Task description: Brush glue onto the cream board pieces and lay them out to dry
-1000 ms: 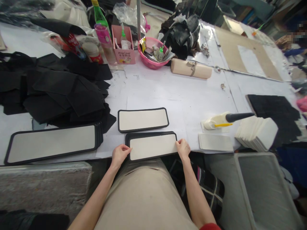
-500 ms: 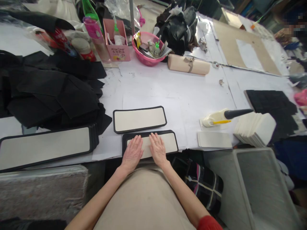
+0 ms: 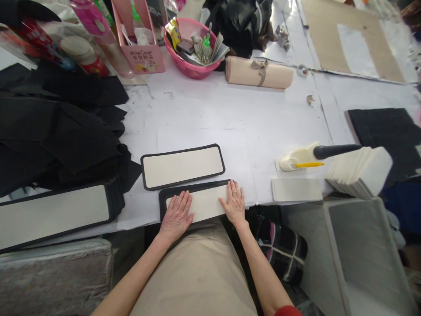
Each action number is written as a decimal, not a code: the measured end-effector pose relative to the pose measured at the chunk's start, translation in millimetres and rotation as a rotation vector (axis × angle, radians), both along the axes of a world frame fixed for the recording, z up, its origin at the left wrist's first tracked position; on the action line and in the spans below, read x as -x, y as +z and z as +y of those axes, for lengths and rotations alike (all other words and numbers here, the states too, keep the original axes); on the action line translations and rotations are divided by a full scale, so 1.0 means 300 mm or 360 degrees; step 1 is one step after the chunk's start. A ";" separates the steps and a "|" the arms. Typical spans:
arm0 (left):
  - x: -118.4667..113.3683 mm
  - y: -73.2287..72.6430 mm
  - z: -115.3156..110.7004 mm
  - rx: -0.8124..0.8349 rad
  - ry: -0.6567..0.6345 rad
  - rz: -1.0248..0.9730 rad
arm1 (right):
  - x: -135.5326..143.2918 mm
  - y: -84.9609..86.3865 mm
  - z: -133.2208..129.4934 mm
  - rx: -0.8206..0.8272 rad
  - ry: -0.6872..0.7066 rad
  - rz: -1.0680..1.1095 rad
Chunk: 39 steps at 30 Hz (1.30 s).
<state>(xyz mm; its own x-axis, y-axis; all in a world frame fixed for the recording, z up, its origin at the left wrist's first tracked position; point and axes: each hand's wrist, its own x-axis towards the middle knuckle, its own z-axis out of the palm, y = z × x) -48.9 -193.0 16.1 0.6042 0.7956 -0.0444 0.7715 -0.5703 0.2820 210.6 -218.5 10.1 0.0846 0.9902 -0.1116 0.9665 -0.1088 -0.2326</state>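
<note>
A white board (image 3: 208,202) lies on a black rounded sheet (image 3: 163,202) at the table's front edge. My left hand (image 3: 177,215) rests flat on the board's left part, fingers stretched out. On its right end lies my right hand (image 3: 234,204), palm down with the fingers spread and their tips near the black border. Just beyond them is a second white board with a black border (image 3: 183,167). Farther left, a white board (image 3: 55,217) tops a stack of black-edged pieces, beside a heap of black sheets (image 3: 59,127).
To the right stand a glue container (image 3: 297,158) with a dark-handled tool, a yellow brush (image 3: 309,165), a few flat white boards (image 3: 297,189) and a stack of white boards (image 3: 360,171). A pink basket (image 3: 194,68) and a beige roll (image 3: 258,72) lie at the back.
My hands have moved apart along the board, the right one out to its right end and the left one a little leftward. The view has shifted slightly.
</note>
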 end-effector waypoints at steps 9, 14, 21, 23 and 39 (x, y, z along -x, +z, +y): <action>-0.011 -0.001 0.006 0.0006 -0.0005 0.0014 | -0.004 -0.010 0.005 0.0013 -0.0020 0.0065; 0.038 0.064 0.008 -0.0001 0.0146 -0.0174 | -0.034 0.025 -0.014 -0.0169 -0.0136 0.0212; 0.210 0.130 -0.081 0.0309 0.0903 -0.0266 | -0.028 0.022 -0.121 -0.0285 -0.0653 0.0359; 0.217 0.126 -0.096 0.0458 0.0907 -0.0328 | -0.019 0.024 -0.137 -0.0220 -0.0715 0.0380; 0.184 0.133 -0.097 0.0669 0.1317 -0.0713 | 0.062 0.135 -0.127 -0.0451 -0.0833 0.0536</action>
